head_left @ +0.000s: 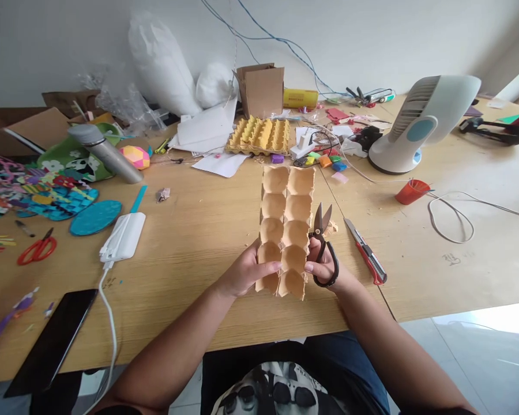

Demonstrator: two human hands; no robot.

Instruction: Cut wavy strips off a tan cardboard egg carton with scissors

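Observation:
A tan cardboard egg carton [284, 227] with two columns of cups and ragged cut edges is held up over the table in front of me. My left hand [244, 271] grips its lower left side, thumb across the front and fingers behind. On the lower right side, my right hand [322, 266] pinches the carton with its thumb. Black-handled scissors [335, 271] hang on that same hand, their blades apart and pointing away from me beside the carton. A red and grey utility knife [369, 256] lies to the right of the right hand.
A yellow egg tray [259, 135] sits farther back, near a white power strip [303, 144]. To the right stand a white fan [419, 127] and a red cup [412, 191]. On the left are a power bank [130, 236], a phone [56, 334], red scissors [37, 249] and a metal bottle [108, 153].

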